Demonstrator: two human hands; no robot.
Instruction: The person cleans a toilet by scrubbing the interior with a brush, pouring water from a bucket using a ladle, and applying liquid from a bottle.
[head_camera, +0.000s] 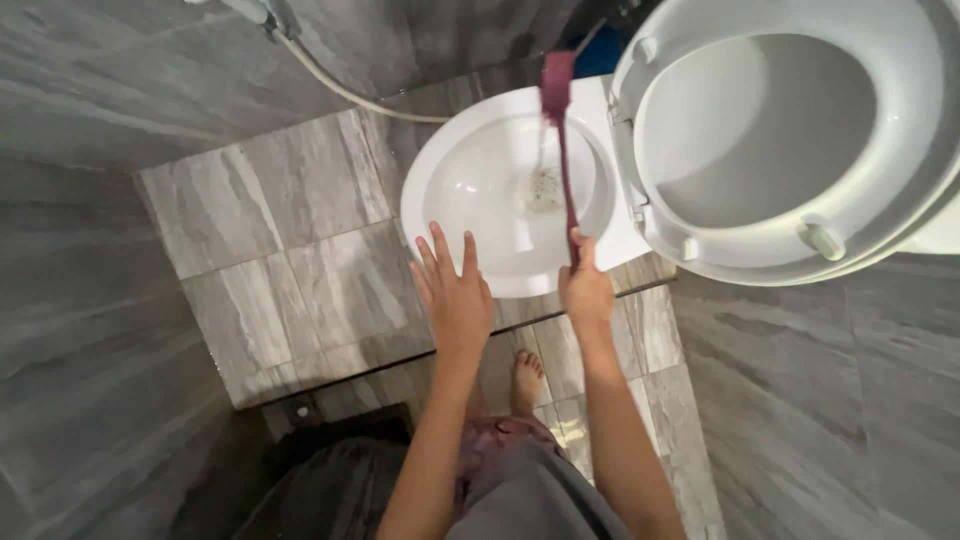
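My right hand (586, 288) grips the lower end of a long dark red brush (564, 150); the brush stretches over the white toilet bowl (478, 215), its wide end above the far rim. My left hand (454, 295) is open with fingers spread, hovering over the near rim of the bowl and holding nothing. The toilet seat and lid (790, 140) are raised to the right of the bowl.
Grey stone-look tiles cover the floor (290, 260) and walls. A white hose (340, 85) runs along the wall behind the bowl. My bare foot (527, 380) stands on the floor below the bowl. A dark floor drain (300, 410) lies at lower left.
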